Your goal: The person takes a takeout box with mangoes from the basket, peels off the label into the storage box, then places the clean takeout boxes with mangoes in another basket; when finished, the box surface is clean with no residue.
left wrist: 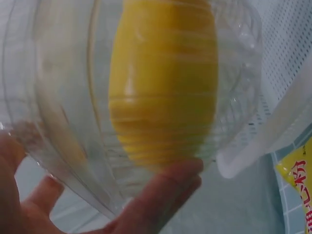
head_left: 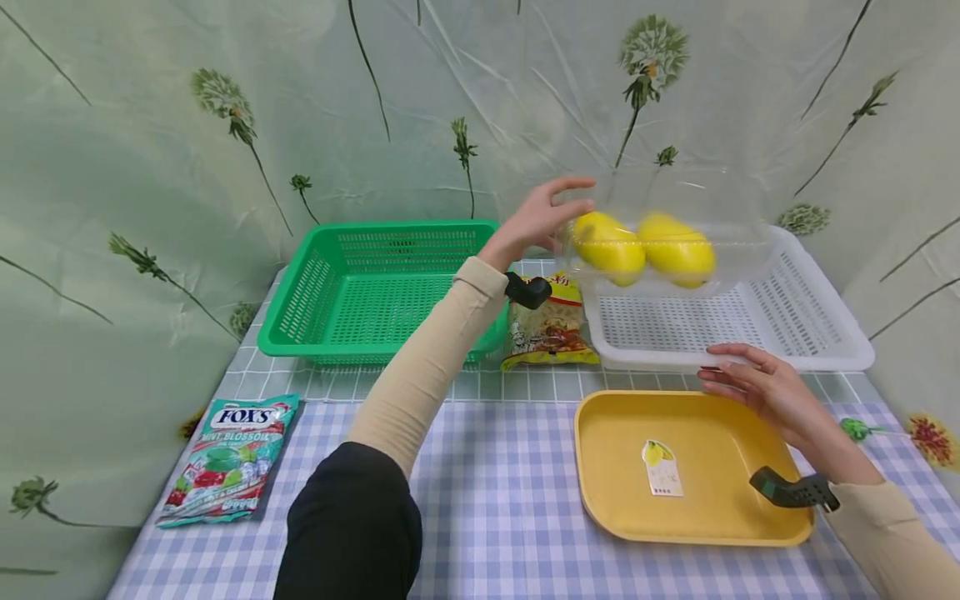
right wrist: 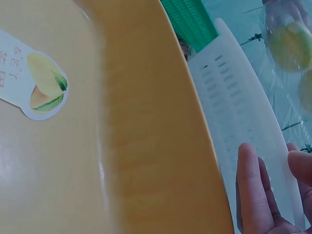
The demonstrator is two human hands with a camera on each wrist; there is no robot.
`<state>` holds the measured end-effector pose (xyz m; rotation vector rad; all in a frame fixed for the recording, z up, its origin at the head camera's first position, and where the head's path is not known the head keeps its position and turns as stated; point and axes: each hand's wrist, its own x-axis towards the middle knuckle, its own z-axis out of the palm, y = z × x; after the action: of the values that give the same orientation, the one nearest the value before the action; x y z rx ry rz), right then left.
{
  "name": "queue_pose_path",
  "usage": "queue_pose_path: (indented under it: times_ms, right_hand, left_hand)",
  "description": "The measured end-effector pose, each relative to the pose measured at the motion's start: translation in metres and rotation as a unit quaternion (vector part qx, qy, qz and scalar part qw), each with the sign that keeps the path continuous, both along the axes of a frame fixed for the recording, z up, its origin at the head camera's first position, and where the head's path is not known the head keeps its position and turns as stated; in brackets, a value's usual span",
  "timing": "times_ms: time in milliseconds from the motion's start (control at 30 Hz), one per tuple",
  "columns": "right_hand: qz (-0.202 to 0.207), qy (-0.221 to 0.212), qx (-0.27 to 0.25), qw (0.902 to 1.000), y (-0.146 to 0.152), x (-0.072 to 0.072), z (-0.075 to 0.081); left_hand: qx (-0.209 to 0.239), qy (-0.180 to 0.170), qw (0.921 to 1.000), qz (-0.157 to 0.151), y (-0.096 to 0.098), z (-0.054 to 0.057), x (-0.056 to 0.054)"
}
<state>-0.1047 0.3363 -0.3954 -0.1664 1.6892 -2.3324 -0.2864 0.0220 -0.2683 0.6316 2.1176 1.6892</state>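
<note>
Ahead, above the white basket [head_left: 720, 360], my left hand [head_left: 536, 221] holds the end of a clear plastic box [head_left: 675, 187], its thumb and fingers spread round the corner. Inside lie two yellow, lemon-like fruits [head_left: 678, 250]; one fruit [left wrist: 163, 83] fills the middle of the left wrist view. My right hand [head_left: 772, 396] hovers over the far side of the yellow tray [head_left: 600, 500], fingers loosely bent, tips right at the white basket's front rim. In the right wrist view its fingers [right wrist: 253, 195] overlap the basket wall [right wrist: 229, 97], with nothing held between them.
A green basket [head_left: 322, 346] stands at the back left. A bag of dried food [head_left: 551, 333] lies between the baskets. The teal candy bag [head_left: 228, 458] is at the left front, on the checked tablecloth [head_left: 487, 500]. Inside the tray is a lemon-printed card [head_left: 663, 475].
</note>
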Motion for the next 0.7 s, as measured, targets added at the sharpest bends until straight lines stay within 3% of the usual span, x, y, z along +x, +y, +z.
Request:
queue_pose_path:
  times_ms: [233,367,500,700]
  right_hand:
    - [0.004,0.002,-0.006,1.0000,0.001,0.000,-0.001]
    - [0.008,0.004,-0.014,0.9999,0.001,0.000,-0.001]
    - [0.009,0.000,-0.027,0.9996,0.001,0.000,-0.001]
    - [0.011,-0.002,-0.031,0.9995,0.001,-0.001,-0.002]
  left_hand:
    - [-0.013,-0.003,0.9999,-0.001,0.026,-0.011,-0.014]
    - [-0.020,0.003,0.9995,-0.025,0.039,-0.019,-0.019]
    - [-0.028,0.004,0.9986,-0.044,0.053,-0.027,-0.018]
    - [-0.046,-0.013,0.9986,-0.024,0.076,-0.039,-0.010]
